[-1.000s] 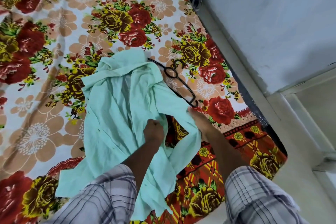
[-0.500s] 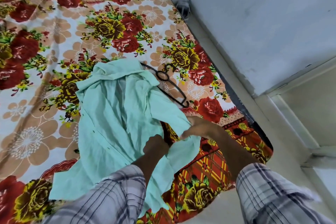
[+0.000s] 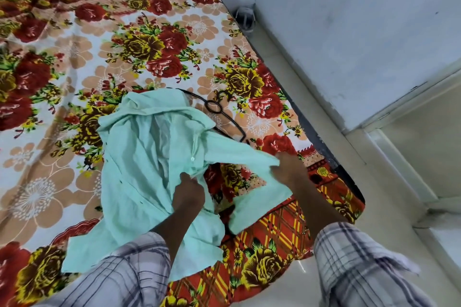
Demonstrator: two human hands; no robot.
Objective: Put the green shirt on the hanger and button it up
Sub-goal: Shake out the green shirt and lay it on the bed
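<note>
On the bed [image 3: 45, 182], over a floral sheet, the green shirt [image 3: 149, 169] lies open and rumpled, collar toward the far side, hem toward the person. Its front placket, with a white button [image 3: 192, 158], runs down the middle. Just beyond the collar's right side lies the hanger [image 3: 219, 117], black and thin, flat on the sheet; its near end slips under the shirt's right shoulder, so shirt and hanger touch there, but the shirt is not on it.

Both hands are on the cloth. The left hand [image 3: 188, 192] is closed on the placket edge just below the button, pinching the fabric. The right hand [image 3: 287, 169] grips the end of the right sleeve, which is pulled out taut toward the bed's edge. Plaid sleeves cover both forearms near the bottom. Beside the bed runs a pale wall [image 3: 349, 32].
</note>
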